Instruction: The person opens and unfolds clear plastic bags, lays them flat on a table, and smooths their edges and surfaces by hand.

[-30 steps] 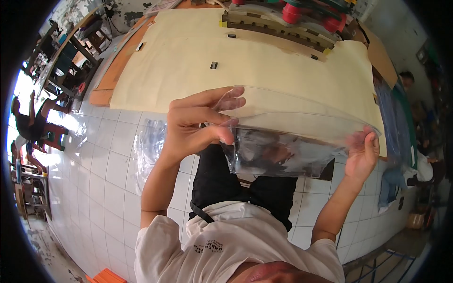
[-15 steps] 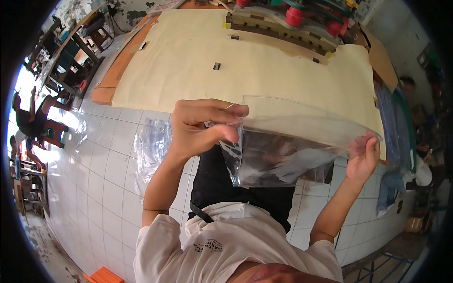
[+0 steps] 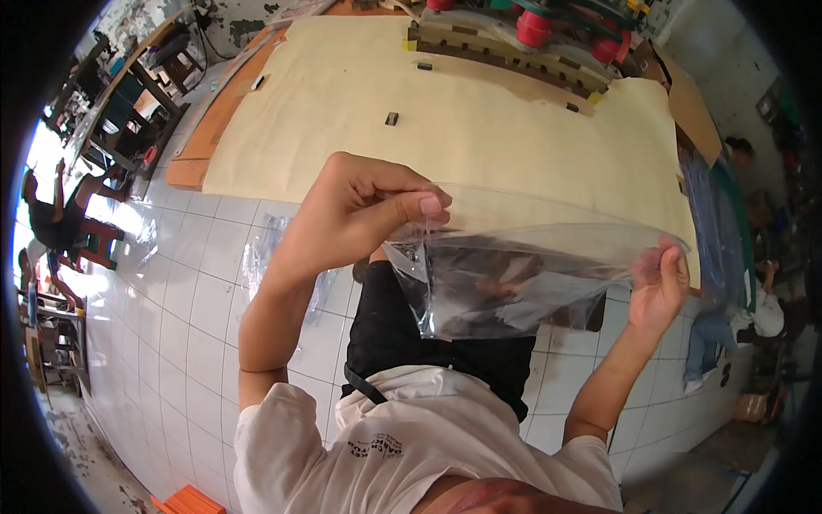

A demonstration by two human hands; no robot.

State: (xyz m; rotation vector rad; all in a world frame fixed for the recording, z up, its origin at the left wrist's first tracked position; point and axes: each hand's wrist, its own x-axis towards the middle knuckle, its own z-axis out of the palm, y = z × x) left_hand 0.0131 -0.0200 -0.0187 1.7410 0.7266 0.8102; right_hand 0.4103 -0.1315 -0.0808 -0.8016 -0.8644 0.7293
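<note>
A clear plastic bag (image 3: pixel 514 283) is stretched between my two hands, over my lap and the near edge of the table. My left hand (image 3: pixel 368 206) pinches its upper left corner between thumb and fingers. At the upper right corner, my right hand (image 3: pixel 659 287) grips the plastic with thumb and fingertips. The bag's top edge runs taut from one hand to the other, while its lower part hangs down with creases and reflections. I see my dark trousers through it. Whether anything lies inside cannot be made out.
Cream paper (image 3: pixel 325 111) covers the wooden table (image 3: pixel 184 174), with small dark blocks (image 3: pixel 391 119) on it. A machine with red knobs (image 3: pixel 533 31) stands at the back. More clear plastic (image 3: pixel 265 257) lies at left. Two other people (image 3: pixel 64 206) sit at the sides.
My left hand has turned and its thumb has closed against the fingers at the bag's corner. The left elbow has swung outward. My right hand stays nearly still.
</note>
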